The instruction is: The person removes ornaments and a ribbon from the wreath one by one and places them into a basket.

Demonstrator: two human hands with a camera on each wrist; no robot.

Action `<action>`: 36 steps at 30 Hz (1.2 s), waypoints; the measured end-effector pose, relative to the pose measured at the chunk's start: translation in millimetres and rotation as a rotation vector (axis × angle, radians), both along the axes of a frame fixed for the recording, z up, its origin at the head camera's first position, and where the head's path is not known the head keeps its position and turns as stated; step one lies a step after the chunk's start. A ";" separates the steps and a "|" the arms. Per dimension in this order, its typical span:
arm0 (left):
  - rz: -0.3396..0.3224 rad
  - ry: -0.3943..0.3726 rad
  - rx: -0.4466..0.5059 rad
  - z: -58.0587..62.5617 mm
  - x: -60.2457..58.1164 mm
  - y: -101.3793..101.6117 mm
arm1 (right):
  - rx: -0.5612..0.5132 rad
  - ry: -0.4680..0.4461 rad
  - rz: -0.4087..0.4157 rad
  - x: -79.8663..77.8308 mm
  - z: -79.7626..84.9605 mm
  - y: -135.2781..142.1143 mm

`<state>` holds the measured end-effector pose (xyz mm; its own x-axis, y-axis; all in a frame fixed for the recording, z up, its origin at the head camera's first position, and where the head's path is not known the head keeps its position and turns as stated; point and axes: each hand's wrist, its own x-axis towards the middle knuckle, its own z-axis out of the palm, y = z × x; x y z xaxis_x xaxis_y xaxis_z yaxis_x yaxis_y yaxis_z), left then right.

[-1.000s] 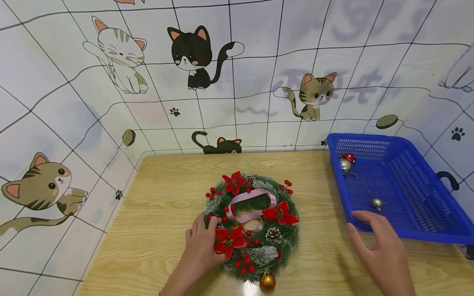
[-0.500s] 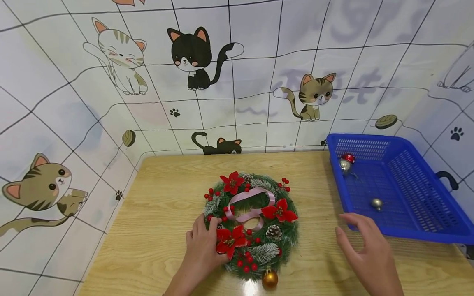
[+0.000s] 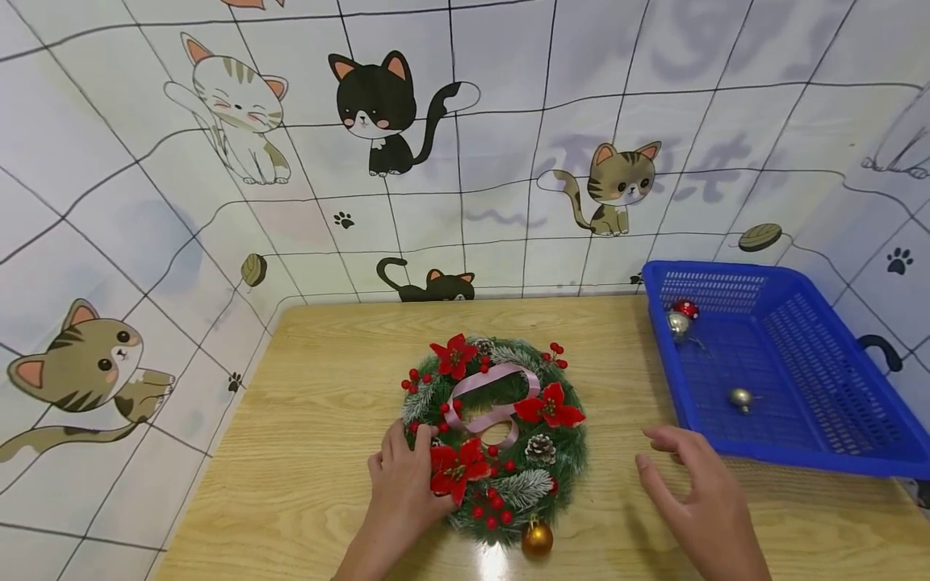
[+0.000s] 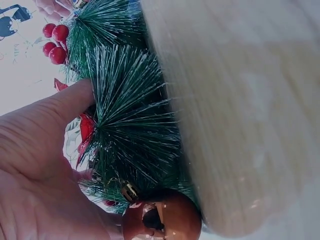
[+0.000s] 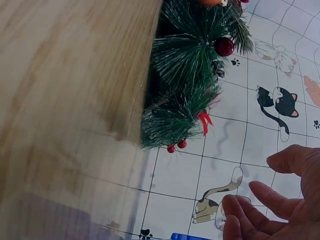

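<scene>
A green Christmas wreath (image 3: pixel 570 452) lies on the wooden table, trimmed with red poinsettias, berries, pine cones and frosted sprigs. A loop of pink ribbon (image 3: pixel 501 418) lies across its middle. My left hand (image 3: pixel 408 476) grips the wreath's lower left side, fingers among the greenery, fingertips partly hidden. A gold ball ornament (image 3: pixel 538 539) sits at the wreath's near edge; in the left wrist view the same ball (image 4: pixel 162 217) shows close to the hand. My right hand (image 3: pixel 705 504) hovers to the right of the wreath, thumb and fingers spread apart, holding nothing.
On the right of the table (image 3: pixel 312 387) stands a blue plastic basket (image 3: pixel 676 395). Inside are a silver ball (image 3: pixel 741 399), another silver ornament (image 3: pixel 678 324) and a red, white-spotted ornament (image 3: pixel 686 309). A cat-patterned wall covering (image 3: pixel 501 161) encloses the back and sides.
The wreath has turned slightly counterclockwise, its gold ball shifting right and away from me, with my left hand still gripping. My right hand has moved left, away from the basket, towards the wreath.
</scene>
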<state>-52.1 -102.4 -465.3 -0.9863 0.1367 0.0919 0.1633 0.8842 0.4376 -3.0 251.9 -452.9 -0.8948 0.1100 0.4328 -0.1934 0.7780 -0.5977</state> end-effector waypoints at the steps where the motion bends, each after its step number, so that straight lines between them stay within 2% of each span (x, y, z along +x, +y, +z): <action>1: 0.004 0.000 0.004 0.4 0.4 0.6 | 0.004 -0.006 0.005 0.2 -0.3 -1.2; 11: 0.016 0.029 0.032 -0.9 2.2 4.5 | -0.007 -0.031 0.069 2.6 -6.6 -17.1; 24: 0.051 0.012 -0.006 -0.4 1.5 11.7 | 0.049 -0.095 0.074 2.5 -6.9 -26.9; 31: 0.080 0.026 -0.030 0.7 3.4 17.5 | 0.064 -0.063 0.175 0.6 -12.7 -31.9; 36: 0.094 0.051 -0.044 -0.6 4.3 21.7 | 0.048 -0.111 0.241 0.9 -13.8 -37.3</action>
<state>-47.8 -80.7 -465.9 -0.9892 0.0485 0.1382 0.0995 0.9147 0.3916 -2.1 214.6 -466.7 -0.9349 -0.1298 0.3303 -0.3117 0.7454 -0.5893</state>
